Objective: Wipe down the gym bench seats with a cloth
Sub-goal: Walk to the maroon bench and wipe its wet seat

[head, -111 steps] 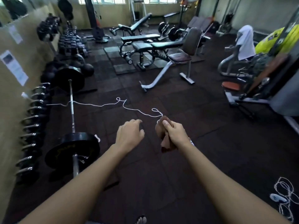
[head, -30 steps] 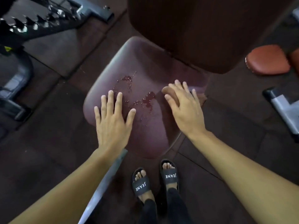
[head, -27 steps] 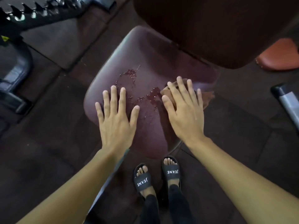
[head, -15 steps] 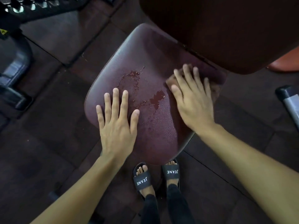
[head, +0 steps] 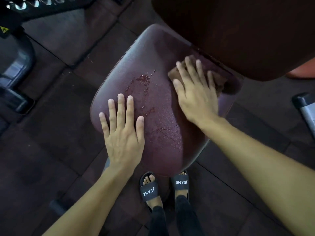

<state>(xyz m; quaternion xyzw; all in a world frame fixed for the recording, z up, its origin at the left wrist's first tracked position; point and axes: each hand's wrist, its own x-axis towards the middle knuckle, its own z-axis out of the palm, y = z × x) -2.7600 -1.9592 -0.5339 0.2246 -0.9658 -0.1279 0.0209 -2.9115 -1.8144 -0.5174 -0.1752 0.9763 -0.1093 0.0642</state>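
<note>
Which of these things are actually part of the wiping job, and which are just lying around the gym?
Part of the job:
bench seat
brown cloth
wet droplets
right hand pressing the cloth
left hand flat on the seat

Just around:
backrest pad
orange pad
floor mats

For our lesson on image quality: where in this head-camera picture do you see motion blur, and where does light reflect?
Head view: the right hand on the cloth is smeared by motion; the left hand is sharp; the wet seat shows a soft sheen.
</note>
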